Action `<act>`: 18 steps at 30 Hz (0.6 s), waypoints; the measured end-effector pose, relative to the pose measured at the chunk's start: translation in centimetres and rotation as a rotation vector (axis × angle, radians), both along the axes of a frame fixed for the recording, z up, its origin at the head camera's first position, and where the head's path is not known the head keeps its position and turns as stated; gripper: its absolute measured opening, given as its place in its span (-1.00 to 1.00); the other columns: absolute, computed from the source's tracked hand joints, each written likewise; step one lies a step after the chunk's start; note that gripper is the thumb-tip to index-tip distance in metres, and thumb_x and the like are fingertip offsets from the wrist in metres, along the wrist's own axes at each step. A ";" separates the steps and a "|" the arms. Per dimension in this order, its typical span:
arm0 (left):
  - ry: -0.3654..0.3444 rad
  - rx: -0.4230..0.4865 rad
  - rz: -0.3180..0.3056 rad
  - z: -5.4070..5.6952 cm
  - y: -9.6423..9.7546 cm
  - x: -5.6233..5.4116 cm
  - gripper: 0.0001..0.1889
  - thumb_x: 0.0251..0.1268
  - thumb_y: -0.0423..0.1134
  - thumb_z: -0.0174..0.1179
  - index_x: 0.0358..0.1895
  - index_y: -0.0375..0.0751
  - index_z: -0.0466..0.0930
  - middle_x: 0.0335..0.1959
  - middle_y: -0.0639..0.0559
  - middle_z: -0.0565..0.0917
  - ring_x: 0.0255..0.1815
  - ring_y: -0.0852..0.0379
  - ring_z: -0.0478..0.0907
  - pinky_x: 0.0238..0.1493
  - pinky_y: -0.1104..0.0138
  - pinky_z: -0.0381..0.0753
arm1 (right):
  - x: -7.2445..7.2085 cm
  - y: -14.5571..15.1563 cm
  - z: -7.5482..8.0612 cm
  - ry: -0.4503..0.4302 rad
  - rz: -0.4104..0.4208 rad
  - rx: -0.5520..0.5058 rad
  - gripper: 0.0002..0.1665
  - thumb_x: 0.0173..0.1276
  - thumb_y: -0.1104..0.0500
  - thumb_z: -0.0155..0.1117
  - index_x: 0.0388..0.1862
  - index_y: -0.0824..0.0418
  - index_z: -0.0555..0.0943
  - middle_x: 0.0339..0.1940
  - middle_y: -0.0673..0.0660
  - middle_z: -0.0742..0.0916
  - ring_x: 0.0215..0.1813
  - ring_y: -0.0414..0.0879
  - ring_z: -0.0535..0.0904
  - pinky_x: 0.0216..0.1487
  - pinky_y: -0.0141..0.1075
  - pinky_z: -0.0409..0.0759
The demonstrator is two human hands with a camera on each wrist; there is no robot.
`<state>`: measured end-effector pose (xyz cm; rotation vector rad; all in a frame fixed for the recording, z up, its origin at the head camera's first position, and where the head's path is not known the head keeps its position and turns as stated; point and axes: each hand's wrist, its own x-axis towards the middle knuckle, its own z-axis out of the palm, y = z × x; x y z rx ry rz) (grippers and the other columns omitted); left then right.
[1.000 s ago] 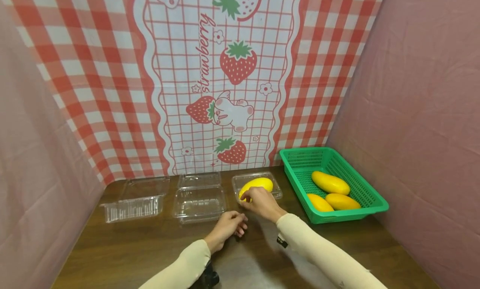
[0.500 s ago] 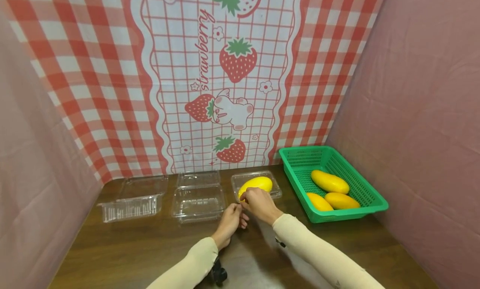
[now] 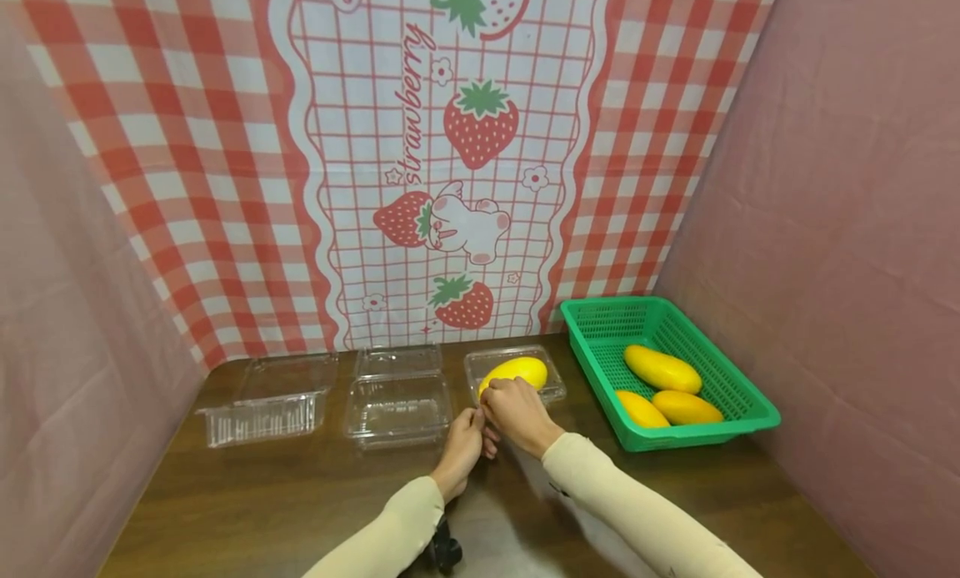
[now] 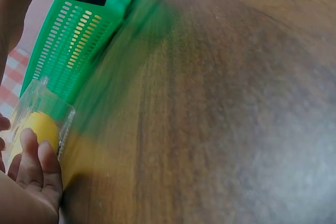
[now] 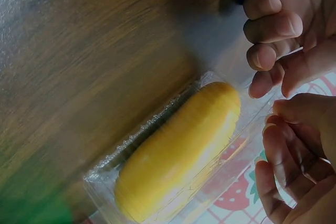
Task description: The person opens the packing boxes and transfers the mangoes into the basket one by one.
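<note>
A yellow mango point(image 3: 529, 369) lies inside a clear plastic clamshell box point(image 3: 556, 388) at the back of the table, left of the basket. My right hand point(image 3: 519, 415) pinches the box at its near left corner, thumb against fingertips. Close beside it, my left hand point(image 3: 462, 444) has its thumb and index finger pinched at the same corner. In the right wrist view, the fingertips of the left hand point(image 5: 283, 30) and right hand point(image 5: 296, 156) almost meet at the plastic edge beyond the end of the mango point(image 5: 178, 150). The pinched corner is mostly hidden by fingers.
Two more clear clamshell boxes stand with lids raised, one in the middle point(image 3: 399, 432) and one at the left point(image 3: 262, 424). A green basket point(image 3: 738, 424) with several yellow mangoes point(image 3: 662, 369) stands at the right. A checked strawberry cloth point(image 3: 480, 128) hangs behind the table.
My left hand has moved up and slightly right from the table front to the box's near left corner, beside my right hand. The right hand has stayed nearly in place.
</note>
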<state>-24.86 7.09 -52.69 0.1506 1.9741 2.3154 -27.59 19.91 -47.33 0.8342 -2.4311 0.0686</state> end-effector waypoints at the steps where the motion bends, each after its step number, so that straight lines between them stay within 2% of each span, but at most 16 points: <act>1: -0.001 0.008 0.002 0.0 0.1 0.0 -0.68 0.73 -0.19 -0.16 -0.15 -0.35 0.47 -0.43 -0.12 0.64 -0.60 0.19 0.48 -0.51 0.39 0.55 | 0.0 0.0 -0.1 0.011 0.001 0.006 -0.80 0.29 0.24 0.46 -0.52 0.10 0.68 -0.52 -0.03 0.62 -0.44 -0.07 0.61 -0.39 -0.16 0.53; 6: 0.006 0.048 0.013 -0.4 0.3 -0.3 -0.71 0.72 -0.22 -0.14 -0.18 -0.35 0.47 -0.44 -0.08 0.61 -0.61 0.20 0.46 -0.54 0.41 0.53 | -0.2 0.2 -0.4 0.061 0.031 0.021 -0.76 0.23 0.24 0.49 -0.56 0.09 0.61 -0.52 -0.04 0.60 -0.49 -0.08 0.59 -0.43 -0.18 0.47; 11: 0.015 0.072 0.029 -0.8 0.2 -0.5 -0.73 0.69 -0.27 -0.10 -0.19 -0.37 0.50 -0.43 -0.07 0.62 -0.61 0.21 0.45 -0.55 0.41 0.53 | -0.3 0.5 -0.6 0.055 0.068 0.040 -0.77 0.27 0.22 0.49 -0.52 0.09 0.61 -0.49 -0.06 0.59 -0.52 -0.11 0.55 -0.44 -0.21 0.43; 18: 0.027 0.047 0.086 -0.6 0.2 -1.2 -0.75 0.60 -0.33 -0.07 -0.21 -0.39 0.56 -0.46 -0.11 0.63 -0.61 0.20 0.44 -0.53 0.40 0.52 | -0.9 0.9 -0.7 0.055 0.129 0.076 -0.82 0.32 0.28 0.41 -0.46 0.11 0.61 -0.44 -0.04 0.60 -0.43 -0.14 0.56 -0.41 -0.23 0.43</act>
